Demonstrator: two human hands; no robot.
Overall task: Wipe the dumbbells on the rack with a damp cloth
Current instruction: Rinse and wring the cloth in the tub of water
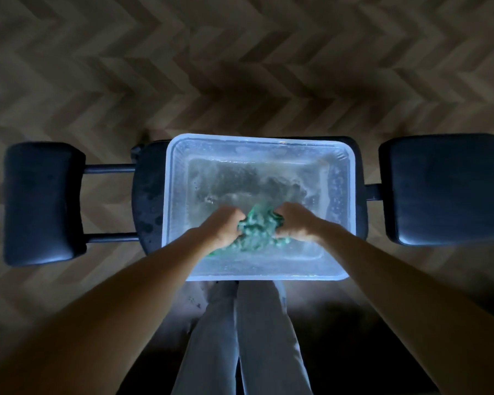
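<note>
One green cloth (257, 229) is seen at the centre of the frame, bunched between the left hand (223, 226) and the right hand (297, 223). The fingers of both hands are clenched round it, one hand at each end of the bundle. It is held over the near half of one clear tub (174, 195) with shallow water in it; whether the cloth touches the water cannot be told.

The cloth is judged soft, limp and soaked, so heavier than when dry and likely to drip. It is best gripped at its two ends and twisted for wringing, then folded into a flat pad for wiping. Water may be slopped from the tub if it is knocked.

The tub is carried on the dark padded table (149, 201). Two more dark pads are counted, one at the left (40, 203) and one at the right (445, 189), making three padded sections. Below the tub, two legs (240, 337) in pale trousers are seen. No dumbbells and no rack are in view, so wiping is judged not yet begun.
</note>
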